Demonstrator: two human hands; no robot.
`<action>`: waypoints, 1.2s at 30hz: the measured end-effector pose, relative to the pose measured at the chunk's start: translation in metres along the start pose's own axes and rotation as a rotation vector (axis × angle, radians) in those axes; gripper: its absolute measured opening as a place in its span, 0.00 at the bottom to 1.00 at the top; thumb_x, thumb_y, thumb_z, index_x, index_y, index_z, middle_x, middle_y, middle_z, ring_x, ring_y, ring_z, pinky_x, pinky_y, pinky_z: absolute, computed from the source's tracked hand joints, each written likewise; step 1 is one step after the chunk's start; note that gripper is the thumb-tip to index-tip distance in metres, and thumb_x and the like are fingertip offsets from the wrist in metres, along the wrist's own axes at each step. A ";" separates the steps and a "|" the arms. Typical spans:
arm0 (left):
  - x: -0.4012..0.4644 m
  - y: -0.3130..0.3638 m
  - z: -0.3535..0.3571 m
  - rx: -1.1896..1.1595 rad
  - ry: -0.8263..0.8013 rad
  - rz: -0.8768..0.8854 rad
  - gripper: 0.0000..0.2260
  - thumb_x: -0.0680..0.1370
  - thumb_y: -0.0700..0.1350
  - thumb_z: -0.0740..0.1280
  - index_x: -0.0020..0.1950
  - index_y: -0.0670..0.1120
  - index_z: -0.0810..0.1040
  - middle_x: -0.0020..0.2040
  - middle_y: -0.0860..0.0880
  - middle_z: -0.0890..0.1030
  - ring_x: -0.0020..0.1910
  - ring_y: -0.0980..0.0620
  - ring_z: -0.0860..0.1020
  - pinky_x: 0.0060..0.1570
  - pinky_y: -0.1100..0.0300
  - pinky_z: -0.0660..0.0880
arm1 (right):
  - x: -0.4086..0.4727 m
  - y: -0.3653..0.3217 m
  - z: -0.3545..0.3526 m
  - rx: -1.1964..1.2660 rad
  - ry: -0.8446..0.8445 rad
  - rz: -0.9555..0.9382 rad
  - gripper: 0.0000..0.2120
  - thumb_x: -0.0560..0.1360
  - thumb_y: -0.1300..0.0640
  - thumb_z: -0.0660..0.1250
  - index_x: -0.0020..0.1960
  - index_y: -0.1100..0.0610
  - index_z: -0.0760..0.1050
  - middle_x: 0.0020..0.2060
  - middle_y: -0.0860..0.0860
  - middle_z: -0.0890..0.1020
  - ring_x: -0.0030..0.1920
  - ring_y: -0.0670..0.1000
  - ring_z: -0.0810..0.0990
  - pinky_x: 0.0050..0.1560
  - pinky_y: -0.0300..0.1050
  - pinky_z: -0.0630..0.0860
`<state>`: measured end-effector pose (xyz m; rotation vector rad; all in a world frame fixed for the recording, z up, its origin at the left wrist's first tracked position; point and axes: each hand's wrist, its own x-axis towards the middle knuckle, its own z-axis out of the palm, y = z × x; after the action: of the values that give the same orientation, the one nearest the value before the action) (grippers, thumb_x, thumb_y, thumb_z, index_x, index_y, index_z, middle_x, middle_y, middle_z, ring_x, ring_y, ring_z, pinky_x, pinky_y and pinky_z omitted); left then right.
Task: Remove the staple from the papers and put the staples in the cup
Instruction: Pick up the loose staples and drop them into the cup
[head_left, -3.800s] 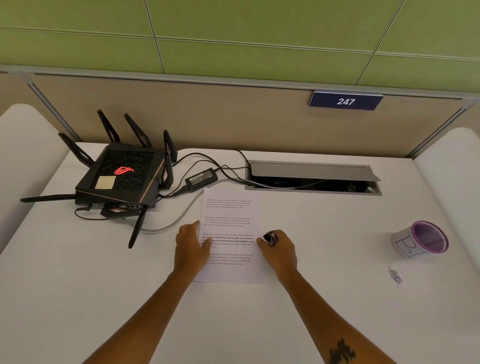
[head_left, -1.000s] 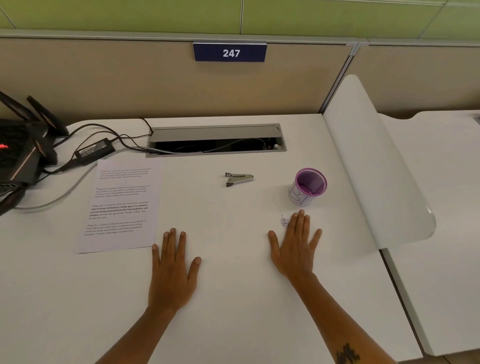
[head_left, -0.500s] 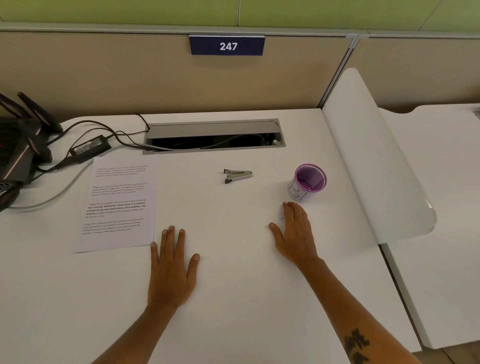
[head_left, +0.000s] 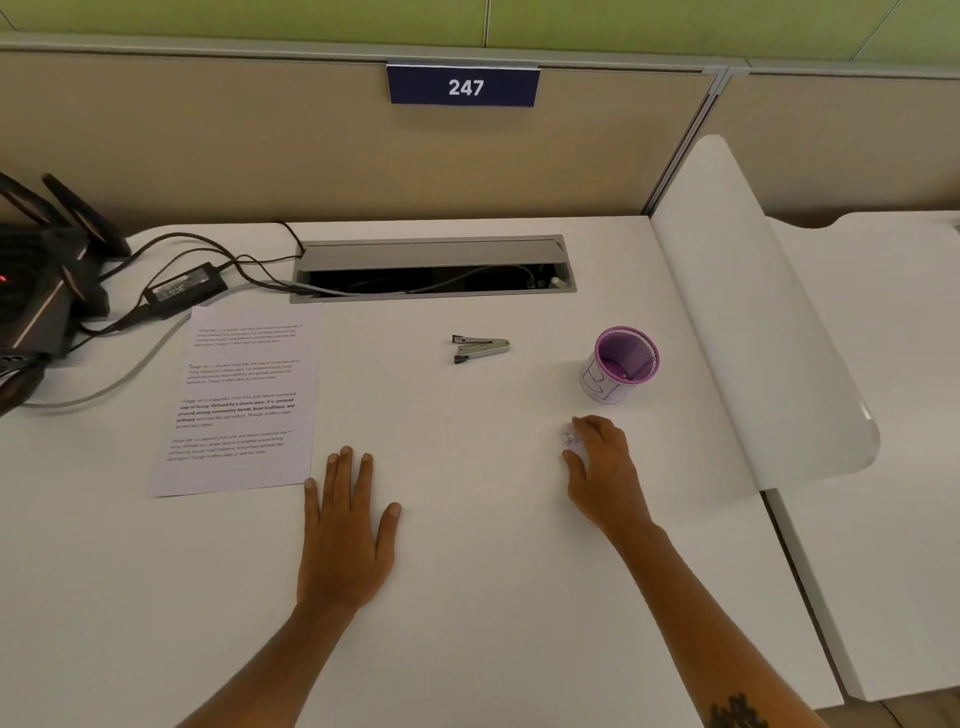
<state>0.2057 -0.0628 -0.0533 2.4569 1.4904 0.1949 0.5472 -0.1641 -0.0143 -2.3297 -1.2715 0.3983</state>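
The printed papers (head_left: 239, 400) lie flat on the white desk at the left. A metal staple remover (head_left: 480, 348) rests in the middle of the desk, untouched. The purple mesh cup (head_left: 621, 364) stands upright at the right. A small heap of loose staples (head_left: 570, 439) lies just in front of the cup. My right hand (head_left: 602, 467) rests beside that heap with its fingers curled around it; whether it grips any staple is not clear. My left hand (head_left: 348, 525) lies flat on the desk, palm down, fingers apart, next to the papers' lower right corner.
A black router (head_left: 36, 291) with antennas, a power adapter (head_left: 184, 286) and cables sit at the far left. An open cable tray (head_left: 434, 270) is set into the desk at the back. A white curved divider (head_left: 753, 322) borders the desk on the right.
My right hand went from flat on the desk to curling its fingers around the staple heap. The left hand has stayed flat. Earlier, both hands were on the papers.
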 end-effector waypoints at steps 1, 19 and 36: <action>0.000 0.000 0.000 0.000 0.001 -0.001 0.33 0.85 0.60 0.53 0.87 0.45 0.55 0.88 0.43 0.53 0.88 0.45 0.49 0.85 0.37 0.52 | 0.000 -0.001 -0.001 0.021 0.006 0.022 0.23 0.79 0.62 0.70 0.73 0.61 0.72 0.69 0.55 0.75 0.69 0.56 0.72 0.68 0.41 0.67; 0.000 0.000 0.000 -0.005 -0.009 -0.002 0.33 0.85 0.60 0.51 0.87 0.45 0.56 0.88 0.43 0.53 0.88 0.45 0.50 0.85 0.38 0.51 | 0.013 0.006 0.005 0.053 0.057 0.082 0.26 0.77 0.73 0.63 0.73 0.59 0.74 0.70 0.56 0.77 0.72 0.56 0.73 0.72 0.44 0.67; 0.000 0.000 0.000 -0.005 -0.011 -0.007 0.33 0.85 0.60 0.51 0.87 0.45 0.55 0.88 0.43 0.53 0.88 0.45 0.50 0.85 0.38 0.51 | 0.014 0.000 0.004 0.128 0.098 0.033 0.17 0.77 0.70 0.69 0.64 0.59 0.80 0.57 0.54 0.84 0.58 0.56 0.81 0.62 0.55 0.80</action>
<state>0.2055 -0.0630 -0.0534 2.4442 1.4919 0.1831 0.5526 -0.1511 -0.0184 -2.2369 -1.1290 0.3606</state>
